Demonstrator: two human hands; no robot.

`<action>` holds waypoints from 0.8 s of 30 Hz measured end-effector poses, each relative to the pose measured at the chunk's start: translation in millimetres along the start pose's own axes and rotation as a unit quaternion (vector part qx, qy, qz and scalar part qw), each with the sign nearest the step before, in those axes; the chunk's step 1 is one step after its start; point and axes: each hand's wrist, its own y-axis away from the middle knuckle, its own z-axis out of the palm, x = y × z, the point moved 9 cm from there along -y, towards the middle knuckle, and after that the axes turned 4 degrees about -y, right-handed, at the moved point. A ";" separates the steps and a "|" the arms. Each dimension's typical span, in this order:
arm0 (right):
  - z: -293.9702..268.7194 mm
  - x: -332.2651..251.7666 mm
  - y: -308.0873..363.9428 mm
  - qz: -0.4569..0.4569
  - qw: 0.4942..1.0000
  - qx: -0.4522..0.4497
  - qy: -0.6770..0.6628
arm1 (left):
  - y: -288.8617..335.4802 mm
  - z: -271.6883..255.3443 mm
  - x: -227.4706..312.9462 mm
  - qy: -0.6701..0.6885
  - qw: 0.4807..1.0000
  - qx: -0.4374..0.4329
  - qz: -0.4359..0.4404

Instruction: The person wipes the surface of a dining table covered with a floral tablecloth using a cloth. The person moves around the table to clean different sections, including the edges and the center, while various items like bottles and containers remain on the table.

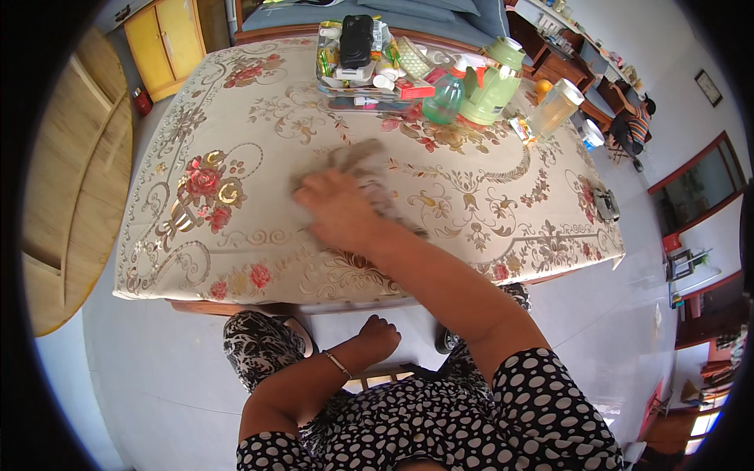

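Observation:
My right hand (336,206) presses on a crumpled greyish-brown cloth (363,159) on the floral tablecloth (290,180), left of the table's middle. Both the hand and the cloth are smeared by motion, and part of the cloth bunches beneath the fingers. Closed in a loose fist, my left hand (380,338) stays above my lap, apart from the table's front edge. A bracelet (338,365) circles the left wrist. Nothing shows in that fist.
At the table's back stand a clear bin (363,104) full of small packages, a green spray bottle (444,100), a green thermos (492,86) and a clear jar (556,110). A small dark object (605,204) lies at the right edge. Another person (633,122) sits far right.

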 end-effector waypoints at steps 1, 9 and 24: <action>10.1 -12.5 -9.3 -0.023 0.999 -0.016 -0.031 | -0.7 -1.0 -2.1 0.000 1.000 -0.003 -0.004; 11.8 83.5 -39.7 0.046 0.999 0.020 -0.018 | -8.4 -7.9 -7.3 0.003 0.999 -0.033 -0.008; -130.1 277.6 141.2 0.261 0.957 0.087 0.093 | -20.7 12.2 -3.3 0.005 0.995 -0.095 -0.002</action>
